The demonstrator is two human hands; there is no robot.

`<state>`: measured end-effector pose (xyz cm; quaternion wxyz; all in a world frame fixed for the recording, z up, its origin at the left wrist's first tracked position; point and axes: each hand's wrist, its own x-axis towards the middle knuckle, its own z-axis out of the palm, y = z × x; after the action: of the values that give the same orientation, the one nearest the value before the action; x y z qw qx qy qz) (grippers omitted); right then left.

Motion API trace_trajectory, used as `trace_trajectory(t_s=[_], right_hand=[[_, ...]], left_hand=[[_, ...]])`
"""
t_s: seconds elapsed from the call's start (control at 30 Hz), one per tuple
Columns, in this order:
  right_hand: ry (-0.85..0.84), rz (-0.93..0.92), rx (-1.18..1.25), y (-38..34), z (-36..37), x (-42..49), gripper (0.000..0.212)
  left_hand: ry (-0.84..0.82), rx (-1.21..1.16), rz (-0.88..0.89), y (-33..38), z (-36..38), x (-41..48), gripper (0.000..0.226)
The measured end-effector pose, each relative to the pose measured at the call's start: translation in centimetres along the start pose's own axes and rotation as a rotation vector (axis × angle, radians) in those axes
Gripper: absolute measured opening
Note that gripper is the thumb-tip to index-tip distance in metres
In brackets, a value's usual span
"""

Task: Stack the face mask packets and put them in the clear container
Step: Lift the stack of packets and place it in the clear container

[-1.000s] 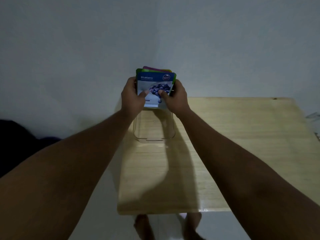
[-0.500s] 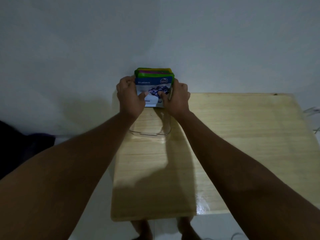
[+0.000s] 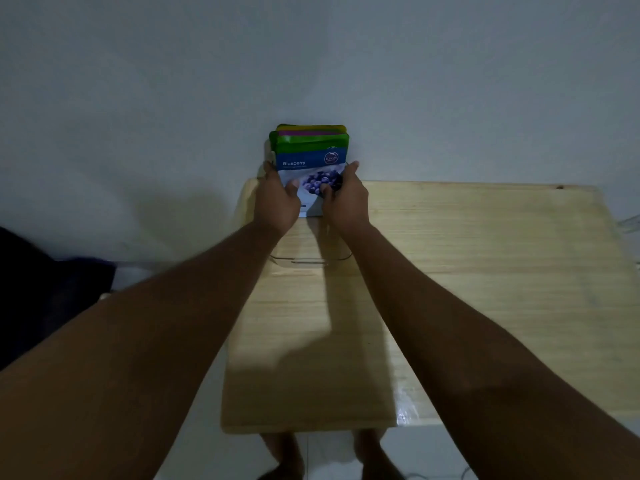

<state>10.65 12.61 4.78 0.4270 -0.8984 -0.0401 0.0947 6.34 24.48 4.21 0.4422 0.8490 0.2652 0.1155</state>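
A stack of face mask packets (image 3: 309, 157) stands upright, a blue "Blueberry" packet in front with green, purple and yellow edges showing behind it. My left hand (image 3: 277, 197) grips its left side and my right hand (image 3: 346, 199) grips its right side, thumbs on the front. The stack's lower part sits inside the clear container (image 3: 311, 263), which rests on the wooden table (image 3: 485, 271) at its far left corner. Only the container's near rim shows faintly between my wrists.
A pale wall rises directly behind the table. A dark shape (image 3: 41, 289) lies on the floor at the left. My bare feet (image 3: 284, 455) stand on the white floor below the table's near edge. Something clear (image 3: 628, 225) pokes in at the right edge.
The stack has gone lower and farther from me, its bottom sinking toward the container. The packets behind now stick up more above the blue one. My view has shifted left.
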Motion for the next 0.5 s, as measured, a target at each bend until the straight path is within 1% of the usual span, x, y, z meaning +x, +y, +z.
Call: trace_trajectory(t_s=[0.13, 0.23, 0.37, 0.5], right_hand=[[0.0, -0.073, 0.018, 0.86, -0.32, -0.24, 0.068], [-0.008, -0.086, 0.023, 0.97, -0.3, -0.05, 0.065], [-0.041, -0.096, 0.022, 0.84, -0.62, -0.16, 0.065], [-0.043, -0.098, 0.05, 0.85, -0.75, -0.15, 0.066]], left_hand=[[0.016, 0.001, 0.002, -0.66, 0.37, -0.37, 0.059], [0.018, 0.001, 0.005, -1.01, 0.52, -0.11, 0.061], [0.009, -0.057, 0.04, -0.96, 0.16, -0.3, 0.056], [-0.024, -0.079, 0.009, -1.03, -0.42, -0.2, 0.054]])
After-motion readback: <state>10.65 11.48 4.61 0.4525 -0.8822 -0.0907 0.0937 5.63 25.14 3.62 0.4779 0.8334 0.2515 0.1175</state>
